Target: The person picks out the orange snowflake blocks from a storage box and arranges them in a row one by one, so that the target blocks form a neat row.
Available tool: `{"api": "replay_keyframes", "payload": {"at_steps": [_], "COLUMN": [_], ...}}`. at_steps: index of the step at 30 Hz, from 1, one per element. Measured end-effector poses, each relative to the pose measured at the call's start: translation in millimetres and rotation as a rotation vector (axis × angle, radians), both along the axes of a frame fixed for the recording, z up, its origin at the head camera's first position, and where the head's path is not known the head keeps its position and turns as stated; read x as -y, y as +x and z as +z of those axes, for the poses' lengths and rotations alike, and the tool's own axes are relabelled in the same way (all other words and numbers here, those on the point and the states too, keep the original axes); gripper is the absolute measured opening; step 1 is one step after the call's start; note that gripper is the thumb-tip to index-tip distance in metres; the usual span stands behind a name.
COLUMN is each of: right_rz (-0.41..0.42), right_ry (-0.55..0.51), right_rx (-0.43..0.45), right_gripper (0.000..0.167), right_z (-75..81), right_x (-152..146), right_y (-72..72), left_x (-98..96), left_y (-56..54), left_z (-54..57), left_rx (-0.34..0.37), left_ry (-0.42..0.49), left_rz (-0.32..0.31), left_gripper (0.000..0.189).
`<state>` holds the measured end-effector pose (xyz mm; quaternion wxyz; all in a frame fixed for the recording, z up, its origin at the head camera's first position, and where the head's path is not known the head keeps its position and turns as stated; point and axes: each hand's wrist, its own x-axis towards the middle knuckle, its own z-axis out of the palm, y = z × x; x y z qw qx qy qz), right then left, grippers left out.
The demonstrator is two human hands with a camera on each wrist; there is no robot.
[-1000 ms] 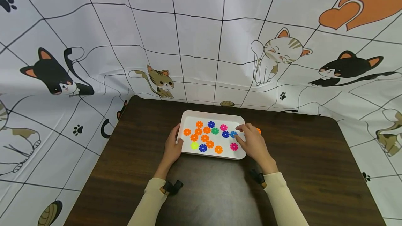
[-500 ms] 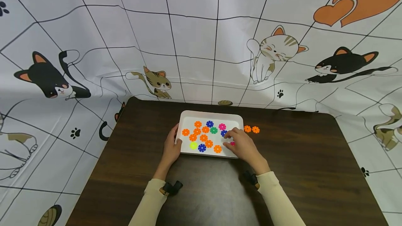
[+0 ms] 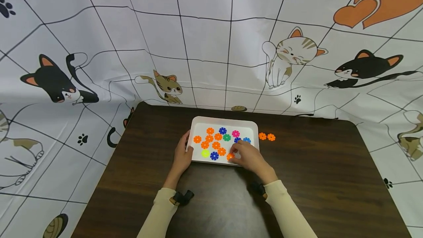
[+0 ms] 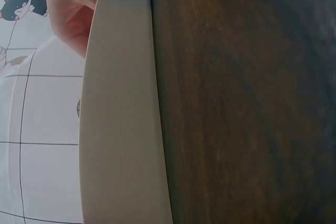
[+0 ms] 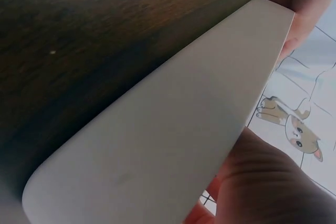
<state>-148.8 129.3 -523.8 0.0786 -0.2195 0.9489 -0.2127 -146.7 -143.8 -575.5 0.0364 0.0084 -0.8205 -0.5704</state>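
Observation:
A shallow white tray (image 3: pixel 228 119) holds several flat plastic snowflake discs, mostly orange, with blue, green, pink and yellow ones. My left hand (image 3: pixel 183 153) grips the tray's left side, its thumb over the rim. Inside the front right part of the tray, my right hand (image 3: pixel 249 159) has thumb and index finger curled down onto an orange snowflake disc (image 3: pixel 230 157), partly covering it. Near that hand lie a dark blue disc (image 3: pixel 237 140) and a light blue disc (image 3: pixel 246 140). In the right wrist view, the tray's outer wall (image 5: pixel 157 119) hides the right fingertips.
Two orange discs (image 3: pixel 266 136) lie side by side on the dark wooden table (image 3: pixel 317 179), just right of the tray. Behind the table hangs a white sheet (image 3: pixel 211 76) printed with cats and grid lines.
My right hand has moved left and forward from the tray's right edge to the orange disc, uncovering the light blue disc and covering a pink one. The left hand keeps its grip.

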Motion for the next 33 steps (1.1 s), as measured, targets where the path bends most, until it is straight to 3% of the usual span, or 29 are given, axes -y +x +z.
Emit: {"api": "replay_keyframes", "payload": {"at_steps": [11, 33], "right_rz": [-0.036, -0.010], "right_ry": [0.035, 0.098], "right_rx": [0.079, 0.107], "right_gripper": [0.033, 0.033], "right_z": [0.6, 2.7], "right_x": [5.7, 5.1], "right_y": [-3.2, -7.8], "left_x": [-0.9, 1.3], "left_y": [0.1, 0.0], "left_z": [1.2, -2.1], "left_rx": [-0.001, -0.019], "left_ry": [-0.005, -0.012], "left_rz": [0.000, 0.002], "left_gripper": [0.063, 0.063]}}
